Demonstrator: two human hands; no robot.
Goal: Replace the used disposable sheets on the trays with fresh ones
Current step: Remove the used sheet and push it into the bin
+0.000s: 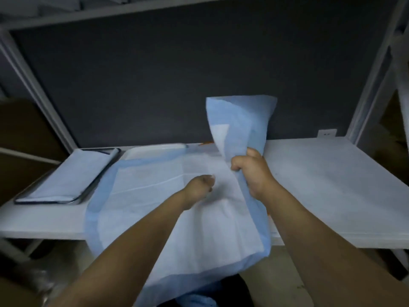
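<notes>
Tray [76,200] holds folded sheet [73,173]; right hand [251,171] grips large sheet [159,209]; left hand [198,188] on it, grip unclear.

Head view — forward and down, close over the shelf [332,173].

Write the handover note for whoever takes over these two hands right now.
Right hand: grips a bunched part of the large white disposable sheet with blue border, raised above the white shelf.
Left hand: curled against the sheet's middle; grip unclear.
Sheet: spread over the shelf front and hanging off its edge, partly covering the white plastic tray at the back.
Done: the dark-rimmed metal tray on the left carries a folded pale blue sheet.
Left: I cannot tell whether the held sheet is used or fresh; the white tray probably needs its sheet sorted next.
</notes>
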